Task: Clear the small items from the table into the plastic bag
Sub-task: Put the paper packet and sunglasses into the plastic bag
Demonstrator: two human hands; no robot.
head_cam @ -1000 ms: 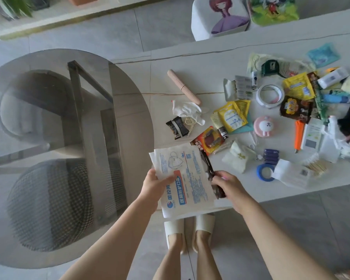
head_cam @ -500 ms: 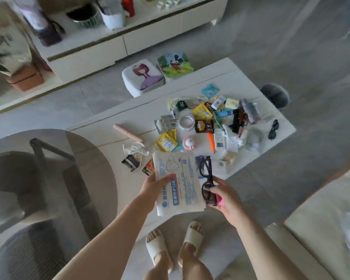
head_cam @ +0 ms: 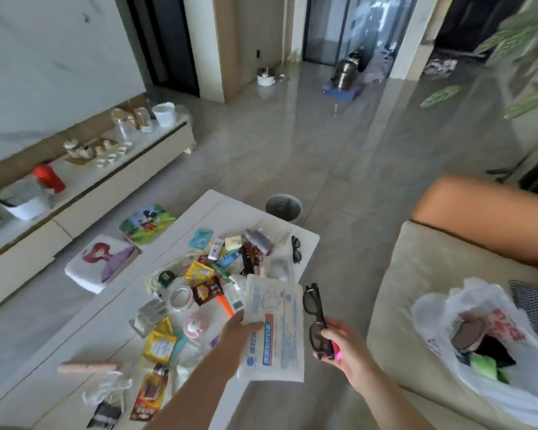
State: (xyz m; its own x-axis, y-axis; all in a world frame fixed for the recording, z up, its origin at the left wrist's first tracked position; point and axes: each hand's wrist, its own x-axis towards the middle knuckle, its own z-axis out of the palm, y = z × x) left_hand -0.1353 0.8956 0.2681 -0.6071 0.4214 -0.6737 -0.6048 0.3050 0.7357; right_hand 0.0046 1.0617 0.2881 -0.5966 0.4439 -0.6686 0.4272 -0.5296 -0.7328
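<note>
My left hand (head_cam: pixel 241 333) grips a flat white face-mask packet (head_cam: pixel 277 330) with blue print, held in the air past the table's near right corner. My right hand (head_cam: pixel 343 346) holds black glasses (head_cam: pixel 316 321) together with a small pink item (head_cam: pixel 336 352). A white plastic bag (head_cam: pixel 485 361) lies open on the beige sofa (head_cam: pixel 416 290) to the right, with dark and green things inside. The white table (head_cam: pixel 106 321) carries several small items: yellow sachets (head_cam: pixel 160 344), a tape roll (head_cam: pixel 180 297), an orange pen (head_cam: pixel 225 305), a second pair of black glasses (head_cam: pixel 295 249).
A grey bin (head_cam: pixel 284 207) stands on the floor beyond the table. Two cartoon-print stools (head_cam: pixel 103 262) sit left of the table, in front of a low white cabinet (head_cam: pixel 84 193). An orange cushion (head_cam: pixel 485 215) lies on the sofa back. Open tiled floor stretches ahead.
My view has swung up and to the right, bringing the sofa and plastic bag into sight. Both hands, still holding the packet and glasses, have moved right, off the table toward the sofa.
</note>
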